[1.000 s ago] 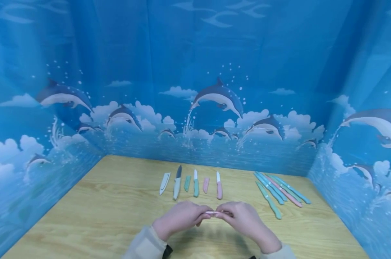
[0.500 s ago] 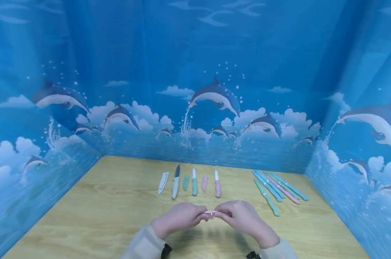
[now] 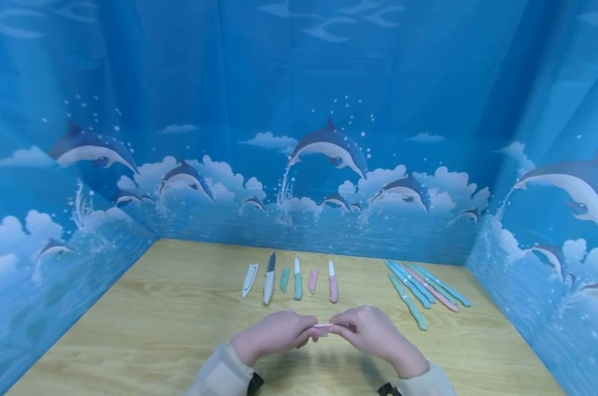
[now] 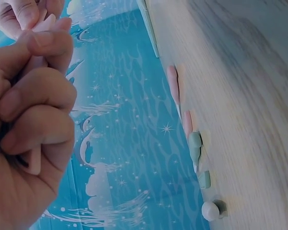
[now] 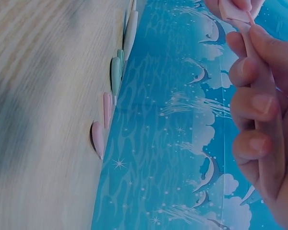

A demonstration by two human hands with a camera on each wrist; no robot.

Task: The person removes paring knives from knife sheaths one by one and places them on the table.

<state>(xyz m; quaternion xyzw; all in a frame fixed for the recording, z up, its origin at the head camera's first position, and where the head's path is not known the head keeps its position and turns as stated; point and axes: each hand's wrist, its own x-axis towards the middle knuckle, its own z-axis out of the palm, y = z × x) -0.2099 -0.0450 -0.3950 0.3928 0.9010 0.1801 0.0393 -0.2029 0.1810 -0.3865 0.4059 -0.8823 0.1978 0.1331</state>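
In the head view, my left hand (image 3: 279, 333) and right hand (image 3: 373, 333) meet fingertip to fingertip above the near part of the table. Curled fingers of the left grip a pink sheath-like piece (image 5: 234, 10); its narrow end shows below them in the left wrist view. The right hand wraps a long, slim pink knife handle (image 5: 271, 143), thumb laid along it near the join. Both pink parts line up end to end, and fingers hide most of the join. No bare blade shows between the hands.
Behind the hands lie a white sheath (image 3: 250, 280), a white-handled knife (image 3: 269, 283), a green sheath (image 3: 284, 279), a green knife (image 3: 297, 283), a pink sheath (image 3: 313, 281) and a small pink knife (image 3: 333, 286). Several long blue, green and pink knives (image 3: 422, 286) lie at right.
The head view has shifted slightly. Both hands stay joined over the table, with small finger movements; a bit more of the pale pink piece shows between them now.
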